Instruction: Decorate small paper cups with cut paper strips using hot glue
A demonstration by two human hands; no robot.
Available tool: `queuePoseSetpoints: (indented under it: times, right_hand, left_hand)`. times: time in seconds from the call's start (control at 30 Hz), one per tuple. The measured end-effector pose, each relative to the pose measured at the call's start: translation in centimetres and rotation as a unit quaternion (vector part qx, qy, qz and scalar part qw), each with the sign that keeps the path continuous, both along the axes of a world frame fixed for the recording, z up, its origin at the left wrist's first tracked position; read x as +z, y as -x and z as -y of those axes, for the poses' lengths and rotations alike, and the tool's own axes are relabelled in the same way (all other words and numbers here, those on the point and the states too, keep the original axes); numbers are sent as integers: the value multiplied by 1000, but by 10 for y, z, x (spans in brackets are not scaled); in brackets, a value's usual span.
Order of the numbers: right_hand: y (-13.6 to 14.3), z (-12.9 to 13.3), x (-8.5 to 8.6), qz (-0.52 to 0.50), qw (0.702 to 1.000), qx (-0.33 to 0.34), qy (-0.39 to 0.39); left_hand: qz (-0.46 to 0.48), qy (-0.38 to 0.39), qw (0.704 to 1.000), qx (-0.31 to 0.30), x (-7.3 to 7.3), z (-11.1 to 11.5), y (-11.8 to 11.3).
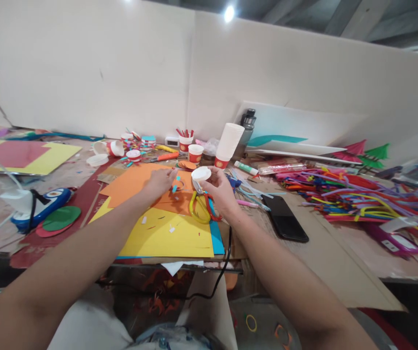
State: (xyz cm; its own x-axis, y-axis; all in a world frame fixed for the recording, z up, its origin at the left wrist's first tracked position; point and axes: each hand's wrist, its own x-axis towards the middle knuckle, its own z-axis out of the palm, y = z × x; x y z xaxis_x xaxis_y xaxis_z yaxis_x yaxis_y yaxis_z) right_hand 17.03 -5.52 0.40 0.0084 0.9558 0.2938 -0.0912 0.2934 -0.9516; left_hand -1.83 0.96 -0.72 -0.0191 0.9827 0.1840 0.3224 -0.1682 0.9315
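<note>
My right hand [220, 188] grips a small white cut-down paper cup [201, 174] between thumb and fingers. Scissors with yellow and red-blue handles [199, 209] lie just below that hand, their blades partly hidden by it. Over the orange paper [128, 181], my left hand [162, 183] has its fingers drawn together; what they hold, if anything, is too small to make out. Close to its fingertips is a light blue strip [176, 184]. Yellow paper [165, 238], scattered with small scraps, lies beneath the orange sheet.
A tall stack of paper cups [230, 141] leans behind my right hand, beside a dark bottle [247, 129]. Colourful pipe cleaners [354, 194] are heaped at the right, past a black phone [285, 218]. A power strip [44, 209] and green paper disc [62, 218] sit left.
</note>
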Motion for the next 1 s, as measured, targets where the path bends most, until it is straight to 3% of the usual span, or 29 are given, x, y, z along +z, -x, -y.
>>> queuePoseSetpoints:
  times: [0.1,0.17,0.27,0.4,0.53,0.83,1.0]
  right_hand:
    - [-1,3,4,49,998,-28,-15]
    - [-1,5,6,82,995,-48,-30]
    - [-2,7,6,93,992,-64,-52]
    - [0,6,3,59,995,-41,-69]
    - [4,5,0,48,997,-10,-64]
    - [12,8,1,40,997,8,-63]
    - [6,8,5,151,984,-23,-92]
  left_hand:
    - [27,-49,998,42,4,0,0]
    - [56,-80,995,36,8,3,-1]
    - [167,-35,983,-74,13,12,-6]
    - [348,96,894,-265,14,26,-17]
    - [394,157,839,-342,13,34,-23]
    - [427,202,805,-360,19,41,-28]
    - [435,184,816,-335,22,41,-27]
